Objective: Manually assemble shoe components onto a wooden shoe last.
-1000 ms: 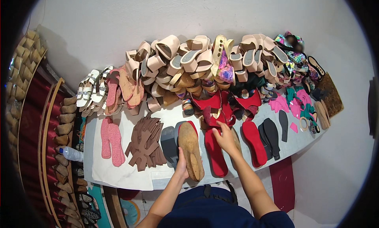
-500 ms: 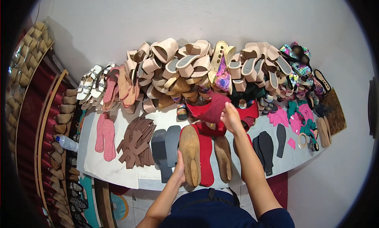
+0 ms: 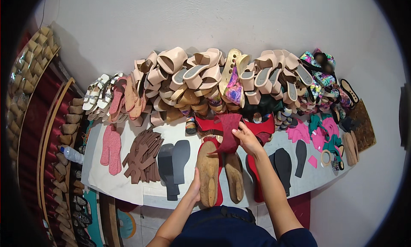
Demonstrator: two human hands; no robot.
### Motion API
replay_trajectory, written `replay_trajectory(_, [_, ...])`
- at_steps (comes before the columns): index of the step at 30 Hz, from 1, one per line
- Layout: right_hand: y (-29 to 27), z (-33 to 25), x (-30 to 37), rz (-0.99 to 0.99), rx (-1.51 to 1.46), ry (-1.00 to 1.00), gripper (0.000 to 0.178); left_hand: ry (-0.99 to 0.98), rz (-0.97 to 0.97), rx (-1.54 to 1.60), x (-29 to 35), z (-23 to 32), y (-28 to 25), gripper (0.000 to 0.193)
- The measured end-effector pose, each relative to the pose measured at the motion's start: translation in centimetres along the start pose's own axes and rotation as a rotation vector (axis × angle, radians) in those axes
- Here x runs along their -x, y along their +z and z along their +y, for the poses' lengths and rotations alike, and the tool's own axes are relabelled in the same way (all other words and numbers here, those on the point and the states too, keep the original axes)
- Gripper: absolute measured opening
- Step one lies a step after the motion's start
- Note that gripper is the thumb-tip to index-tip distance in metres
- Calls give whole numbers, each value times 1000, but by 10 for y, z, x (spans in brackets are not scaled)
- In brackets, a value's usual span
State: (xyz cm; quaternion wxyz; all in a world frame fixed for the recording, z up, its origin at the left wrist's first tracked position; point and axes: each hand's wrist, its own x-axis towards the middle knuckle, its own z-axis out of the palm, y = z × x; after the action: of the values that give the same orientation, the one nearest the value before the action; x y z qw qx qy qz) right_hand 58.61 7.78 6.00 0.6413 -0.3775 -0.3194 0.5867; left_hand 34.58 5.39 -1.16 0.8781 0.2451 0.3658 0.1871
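Note:
My left hand (image 3: 195, 187) is closed along the left edge of a worn wooden shoe last (image 3: 208, 176), its fingertips hidden by the last. My right hand (image 3: 247, 138) pinches a dark red shoe upper (image 3: 229, 127), a wide curved strap whose lower tip hangs by the last's toe. A red sole (image 3: 220, 185) lies partly behind that last. Just right of it is a second wooden last (image 3: 233, 174). Another red sole (image 3: 254, 178) is partly covered by my right forearm. Bright red upper pieces (image 3: 262, 126) lie beyond my right hand.
Finished beige heeled sandals (image 3: 209, 61) are piled along the wall. Brown straps (image 3: 143, 157), pink soles (image 3: 111, 150) and grey soles (image 3: 181, 161) lie left on the table. To the right are black soles (image 3: 281, 170), pink and green scraps (image 3: 327, 131) and a tape roll (image 3: 326, 157).
My right hand has turned and brought the dark red upper lower, toward the toe of the last. My left hand still has the last, now covering more of the red sole.

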Motion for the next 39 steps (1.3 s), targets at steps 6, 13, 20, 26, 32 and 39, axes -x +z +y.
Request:
replay_trajectory(6, [-8, -6, 14, -31, 98, 48, 37, -3, 5, -20, 1, -8, 3, 80])
replay_trajectory(13, [13, -29, 28, 71, -524, 121, 44, -60, -12, -28, -3, -20, 0, 77])
replay_trajectory(20, [0, -14, 28, 312, -366, -44, 26, -91, -84, -20, 8, -19, 18, 73])
replay_trajectory(26, [1, -4, 29, 352, -287, 21, 17, -118, -143, 97, 11, -20, 16, 74])
replay_trajectory(32, [5, 4, 33, 254, -249, 152, 18, -27, -19, 54, 6, -30, 11, 79])
replay_trajectory(39, [-11, -4, 33, 529, 548, -124, 16, 148, 9, 66, 6, -33, 10, 61])
